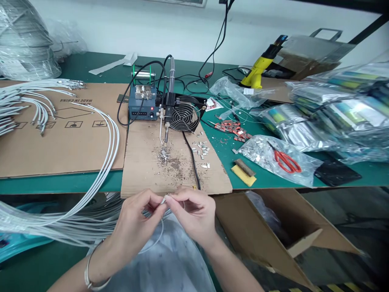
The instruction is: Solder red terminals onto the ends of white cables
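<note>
My left hand (138, 221) and my right hand (194, 215) meet just past the front edge of the cardboard mat (146, 174). Between the left thumb and forefinger is the end of a white cable (161, 229), which loops down below the hands. The right fingertips pinch at the same cable end, and a small tip between them is mostly hidden. Beyond the hands, a soldering iron (167, 129) points down at a heap of solder bits (164, 155). Behind it stand a blue soldering station (142, 107) and a black fan (184, 115).
Bundled white cables (60, 225) run along the left. Red scissors (287, 162) lie on a bag of small metal parts (261, 152). A yellow heat gun (258, 69) and silvery packets (334, 109) are at the right. An open carton (252, 227) sits below the table edge.
</note>
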`<state>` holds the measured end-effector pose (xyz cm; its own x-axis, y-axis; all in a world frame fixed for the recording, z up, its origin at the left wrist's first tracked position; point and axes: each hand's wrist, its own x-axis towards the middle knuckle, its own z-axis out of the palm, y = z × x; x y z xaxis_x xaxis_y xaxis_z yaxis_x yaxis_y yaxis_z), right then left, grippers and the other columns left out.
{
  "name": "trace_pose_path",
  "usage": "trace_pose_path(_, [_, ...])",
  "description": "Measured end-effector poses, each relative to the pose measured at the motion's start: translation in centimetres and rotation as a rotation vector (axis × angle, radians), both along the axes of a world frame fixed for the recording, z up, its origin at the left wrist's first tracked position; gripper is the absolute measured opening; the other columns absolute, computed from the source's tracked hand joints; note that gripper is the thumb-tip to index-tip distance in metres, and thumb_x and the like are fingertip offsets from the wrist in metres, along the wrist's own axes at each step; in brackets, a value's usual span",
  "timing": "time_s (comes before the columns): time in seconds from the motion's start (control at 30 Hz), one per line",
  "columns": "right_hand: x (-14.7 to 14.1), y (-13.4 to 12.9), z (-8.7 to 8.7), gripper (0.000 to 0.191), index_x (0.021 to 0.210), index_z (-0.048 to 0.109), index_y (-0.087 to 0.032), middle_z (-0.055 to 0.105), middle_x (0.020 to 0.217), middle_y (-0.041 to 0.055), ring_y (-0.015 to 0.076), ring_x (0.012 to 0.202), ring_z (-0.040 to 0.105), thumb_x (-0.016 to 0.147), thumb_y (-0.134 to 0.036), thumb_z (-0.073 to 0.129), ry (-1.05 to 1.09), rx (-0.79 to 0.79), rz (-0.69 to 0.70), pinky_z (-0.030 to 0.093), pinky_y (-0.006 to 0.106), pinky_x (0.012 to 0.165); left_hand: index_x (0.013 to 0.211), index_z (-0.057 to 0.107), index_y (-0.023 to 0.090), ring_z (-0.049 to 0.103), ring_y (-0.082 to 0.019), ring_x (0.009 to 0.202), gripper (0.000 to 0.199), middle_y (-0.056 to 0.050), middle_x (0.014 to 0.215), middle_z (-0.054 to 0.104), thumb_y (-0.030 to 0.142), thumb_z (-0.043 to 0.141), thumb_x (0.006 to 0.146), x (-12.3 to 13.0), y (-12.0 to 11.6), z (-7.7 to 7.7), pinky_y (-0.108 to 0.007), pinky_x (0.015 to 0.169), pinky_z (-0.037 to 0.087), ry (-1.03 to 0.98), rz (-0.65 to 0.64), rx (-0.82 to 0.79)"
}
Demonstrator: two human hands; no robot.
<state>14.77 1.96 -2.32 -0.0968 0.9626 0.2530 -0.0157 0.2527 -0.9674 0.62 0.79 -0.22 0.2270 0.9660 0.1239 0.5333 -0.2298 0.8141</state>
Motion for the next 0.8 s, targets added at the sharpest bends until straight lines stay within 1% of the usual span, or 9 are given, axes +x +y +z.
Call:
trace_pose_path(0.13, [-1.0,-0.7,-1.2,0.01,0.069,0.057,-0.014,0.046,0.054,0.0003,0.0089,0.052,0.04,0.073,-0.004,0.058,0.135,0.052,-0.085,0.032,0.024,0.05,0.068,0.048,0.011,0.046,-0.005,0.055,0.018,0.0,0.06,0.05,0.021,0.051,0.083,-0.2,-0.1,-0.1,-0.014,0.053,0.04,-0.135,-0.025,-0.18])
trace_pose_path(0.3, [-0.7,-0.8,-0.7,0.01,0.065,0.057,-0.013,0.049,0.055,0.0009,0.0081,0.05,0.04,0.073,-0.007,0.059,0.239,-0.041,0.087,0.031,0.022,0.048,0.079,0.056,0.009,0.05,-0.007,0.064,0.019,-0.004,0.07,0.058,0.028,0.054,0.082,-1.5,0.5,0.9,-0.016,0.059,0.041,-0.352,-0.212,-0.562])
trace_pose_path(0.43, [0.0,-0.2,-0.2,0.012,0.065,0.058,-0.014,0.049,0.055,0.0012,0.0078,0.051,0.041,0.075,-0.008,0.059,0.344,-0.114,0.163,0.031,0.022,0.048,0.075,0.054,0.009,0.051,-0.006,0.06,0.019,-0.003,0.064,0.057,0.027,0.058,0.08,-2.1,0.5,1.3,-0.016,0.058,0.04,-0.532,-0.22,-0.732])
trace_pose_path(0.53, [1.3,0.7,0.2,0.019,0.061,0.052,-0.014,0.036,0.049,-0.0017,0.0066,0.048,0.035,0.079,-0.014,0.058,0.682,-0.133,0.043,0.029,0.02,0.047,0.073,0.054,0.009,0.053,-0.006,0.057,0.018,-0.002,0.066,0.056,0.025,0.06,0.079,-2.4,0.1,1.2,-0.016,0.057,0.042,-0.652,-0.162,-0.764])
trace_pose_path(0.57, [1.8,1.1,0.3,0.021,0.061,0.05,-0.014,0.033,0.048,-0.0021,0.0062,0.048,0.034,0.08,-0.015,0.058,0.713,-0.128,-0.004,0.028,0.019,0.046,0.073,0.055,0.009,0.054,-0.006,0.056,0.017,-0.002,0.068,0.057,0.024,0.061,0.078,-2.5,0.0,1.1,-0.016,0.056,0.043,-0.686,-0.145,-0.774])
trace_pose_path(0.6, [2.2,1.3,0.5,0.02,0.062,0.05,-0.014,0.034,0.049,-0.002,0.0059,0.048,0.034,0.08,-0.015,0.057,0.656,-0.133,-0.017,0.029,0.018,0.047,0.073,0.056,0.009,0.055,-0.006,0.055,0.016,-0.002,0.069,0.057,0.024,0.061,0.078,-2.6,-0.1,1.1,-0.016,0.056,0.043,-0.715,-0.134,-0.785])
trace_pose_path(0.67, [2.6,1.7,0.7,0.011,0.069,0.057,-0.015,0.046,0.054,-0.0004,0.0061,0.052,0.042,0.079,-0.015,0.059,0.389,-0.176,0.076,0.033,0.018,0.049,0.076,0.058,0.01,0.055,-0.005,0.055,0.013,-0.002,0.068,0.058,0.023,0.061,0.078,-2.7,-0.1,1.2,-0.015,0.056,0.044,-0.741,-0.15,-0.813])
trace_pose_path(0.73, [2.5,1.7,0.9,0.004,0.08,0.063,-0.015,0.056,0.064,0.0029,0.0077,0.057,0.049,0.078,-0.017,0.061,0.177,-0.218,0.262,0.038,0.018,0.052,0.08,0.061,0.012,0.055,-0.005,0.055,0.011,-0.002,0.067,0.058,0.022,0.058,0.081,-2.6,0.0,1.3,-0.014,0.057,0.044,-0.744,-0.192,-0.831])
trace_pose_path(0.8, [2.0,1.7,1.2,0.012,0.088,0.064,-0.013,0.06,0.07,0.0055,0.009,0.06,0.052,0.079,-0.018,0.059,0.126,-0.229,0.433,0.04,0.02,0.054,0.081,0.062,0.012,0.054,-0.003,0.057,0.012,-0.001,0.067,0.057,0.022,0.055,0.083,-2.4,0.0,1.5,-0.013,0.057,0.043,-0.752,-0.214,-0.82])
